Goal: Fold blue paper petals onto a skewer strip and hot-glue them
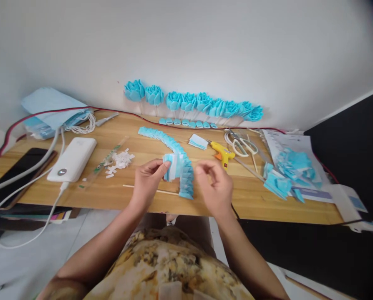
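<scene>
The left hand [149, 177] is pinching a folded piece [173, 167] of blue-and-white material by its left edge, thumb pressed against fingers. The piece is hanging over the counter [117, 131], overlapping the curved row of blue pieces [187, 177] in this view. The right hand [216, 183] is hovering just right of that row, fingers curling toward the thumb; with the blur, I cannot tell whether they are holding anything. Ideally, the left fingers should be gripping only the edge, keeping layers flat, while the right wrist is staying clear of the row.
</scene>
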`<state>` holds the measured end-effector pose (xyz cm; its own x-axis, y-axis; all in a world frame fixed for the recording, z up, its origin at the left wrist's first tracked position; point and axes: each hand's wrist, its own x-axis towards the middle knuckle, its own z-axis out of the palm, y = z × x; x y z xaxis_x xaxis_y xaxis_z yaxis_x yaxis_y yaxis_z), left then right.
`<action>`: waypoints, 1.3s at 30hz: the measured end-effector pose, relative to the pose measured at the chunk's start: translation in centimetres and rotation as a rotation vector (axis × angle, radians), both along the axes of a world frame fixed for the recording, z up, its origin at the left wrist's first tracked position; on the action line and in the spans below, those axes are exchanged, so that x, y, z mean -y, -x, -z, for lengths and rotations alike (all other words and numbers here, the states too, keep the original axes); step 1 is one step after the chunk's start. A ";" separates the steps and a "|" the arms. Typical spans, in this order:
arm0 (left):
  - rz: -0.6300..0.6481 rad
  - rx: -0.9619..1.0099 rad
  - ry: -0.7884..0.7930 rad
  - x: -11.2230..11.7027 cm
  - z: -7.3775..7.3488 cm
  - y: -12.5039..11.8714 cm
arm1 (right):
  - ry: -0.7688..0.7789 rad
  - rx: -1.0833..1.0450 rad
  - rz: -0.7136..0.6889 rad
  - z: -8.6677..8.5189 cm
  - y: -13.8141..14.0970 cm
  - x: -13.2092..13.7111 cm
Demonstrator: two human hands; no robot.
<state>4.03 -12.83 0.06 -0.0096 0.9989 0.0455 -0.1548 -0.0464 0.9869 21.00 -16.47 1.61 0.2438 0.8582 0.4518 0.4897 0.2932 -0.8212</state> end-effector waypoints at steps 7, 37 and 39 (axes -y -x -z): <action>0.060 -0.088 -0.112 1.5 -0.7 -0.5 | 0.087 0.089 -0.145 0.3 2.4 -0.4; -0.042 -0.197 -0.170 1.3 -0.3 1.7 | 0.231 -0.072 -0.346 0.3 2.1 -0.5; -0.089 -0.302 -0.293 1.5 -0.5 1.6 | 0.102 0.109 -0.231 0.0 2.6 -0.1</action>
